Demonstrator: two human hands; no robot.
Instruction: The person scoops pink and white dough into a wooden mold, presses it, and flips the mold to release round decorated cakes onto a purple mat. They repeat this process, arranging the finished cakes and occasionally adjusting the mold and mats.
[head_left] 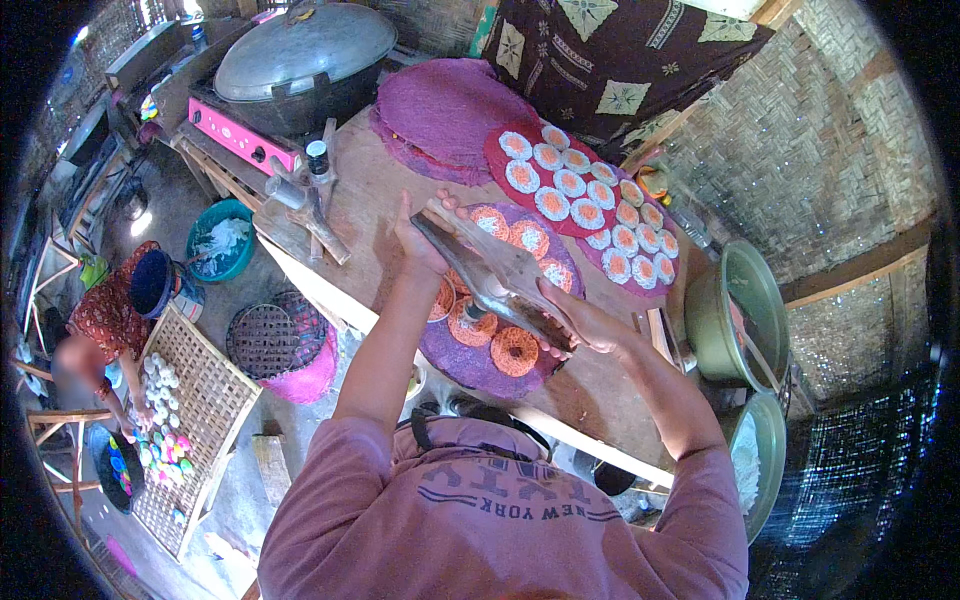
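My left hand [425, 235] and my right hand [585, 320] are both closed on a long wooden tool [505, 255] with a dark, worn channel along it, held diagonally over the worktable. A dark cylinder [472, 311] shows under the tool. Beneath is a round purple mat [455, 355] bearing several round orange and white pieces [515, 350]; the tool hides part of them.
More mats [450, 115] and pieces [568, 183] lie behind. A lidded pot [300, 65] sits on a pink stove [235, 130]; wooden tools [315, 230] lie at left. Green tubs [735, 320] stand right. Another person [110, 300] works beside a woven tray [210, 440].
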